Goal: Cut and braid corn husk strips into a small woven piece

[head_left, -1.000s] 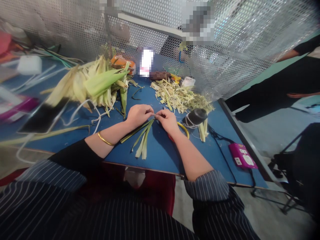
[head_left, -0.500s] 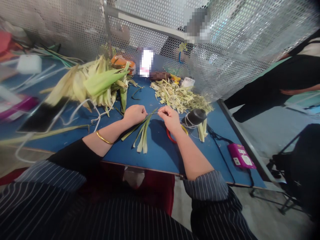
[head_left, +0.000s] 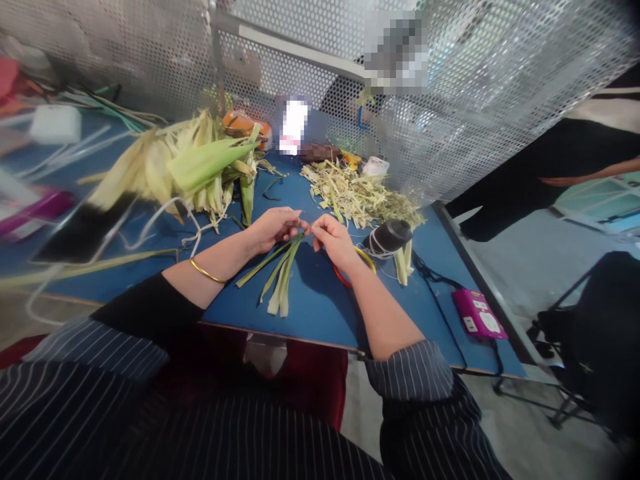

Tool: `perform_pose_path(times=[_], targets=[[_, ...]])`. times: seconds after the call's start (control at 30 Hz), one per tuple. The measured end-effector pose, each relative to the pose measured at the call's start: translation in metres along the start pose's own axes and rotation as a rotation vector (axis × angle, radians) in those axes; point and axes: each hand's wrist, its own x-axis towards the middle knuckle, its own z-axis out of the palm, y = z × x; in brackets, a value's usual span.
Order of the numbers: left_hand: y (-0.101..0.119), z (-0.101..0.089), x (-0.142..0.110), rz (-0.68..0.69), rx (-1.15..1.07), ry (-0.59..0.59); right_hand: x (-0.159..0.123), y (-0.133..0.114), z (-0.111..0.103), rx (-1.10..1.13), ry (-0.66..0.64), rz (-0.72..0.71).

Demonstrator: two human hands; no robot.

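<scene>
My left hand [head_left: 273, 226] pinches the top ends of a small bundle of green leaf strips [head_left: 279, 275], which fan out toward me on the blue table [head_left: 320, 307]. My right hand [head_left: 334, 239] is closed in a pinch right beside it, at the same top end; what it grips is too thin to make out. A gold bangle [head_left: 206, 272] circles my left wrist. A dark spool of thread [head_left: 391, 235] stands just right of my right hand, with red and yellow rings [head_left: 361, 257] partly under my wrist.
A heap of corn husks [head_left: 187, 167] lies at the back left and a pile of shredded trimmings [head_left: 357, 193] at the back middle. A pink device [head_left: 479, 313] with a black cable sits near the right edge. Perforated metal screens stand behind. Another person stands at the right.
My hands spread slightly apart half a second ago, then came back together at the bundle's top. The strips shifted a little to the left.
</scene>
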Motion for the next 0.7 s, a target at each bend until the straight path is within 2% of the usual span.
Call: perform_pose_path(times=[0.17, 0.33, 0.47, 0.57, 0.63, 0.7], targets=[[-0.0025, 0.0026, -0.0015, 0.203, 0.418, 0.012, -0.0031, -0.0057, 0.0010, -0.084, -0.061, 0.022], [-0.0041, 0.0011, 0.0007, 0.283, 0.654, 0.016, -0.0076, -0.0102, 0.0032, -0.239, -0.054, -0.012], [-0.0062, -0.0018, 0.0022, 0.319, 0.738, 0.037, -0.0082, -0.0097, 0.0049, -0.292, -0.051, -0.050], [-0.0074, -0.0028, 0.0014, 0.255, 0.684, 0.051, -0.0071, -0.0065, 0.0065, -0.260, -0.059, -0.019], [-0.0080, -0.0026, 0.0006, 0.191, 0.603, 0.037, -0.0066, -0.0049, 0.0068, -0.255, -0.018, -0.049], [-0.0083, -0.0016, 0.0002, 0.157, 0.543, 0.045, -0.0073, -0.0057, 0.0060, -0.329, 0.080, -0.146]])
